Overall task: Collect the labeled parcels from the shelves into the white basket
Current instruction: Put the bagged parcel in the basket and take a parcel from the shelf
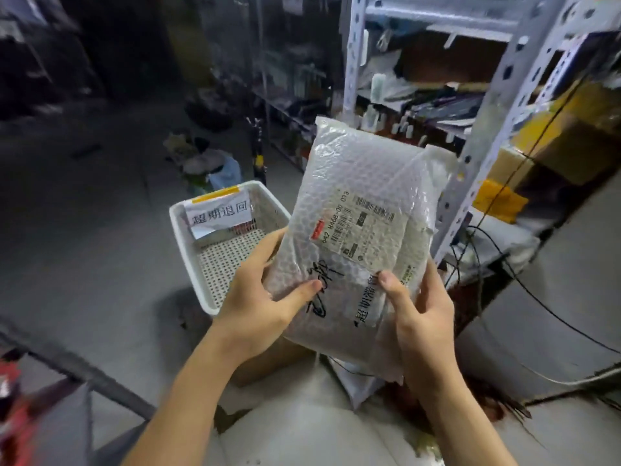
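Holding the bubble-wrapped parcel (363,183) up in front of you, you grip it with both hands. Your left hand (265,297) curls round its lower left edge, thumb pressed on the front. Your right hand (420,314) clasps the lower right edge, thumb also on the front. The parcel is tilted, its printed shipping label (366,227) facing you above black handwriting. The white basket (183,247) sits lower down, to the left behind the parcel, partly hidden by it and your left hand. A paper sign (218,213) hangs on its far wall. Metal shelves (487,112) holding boxes and packets stand on your right.
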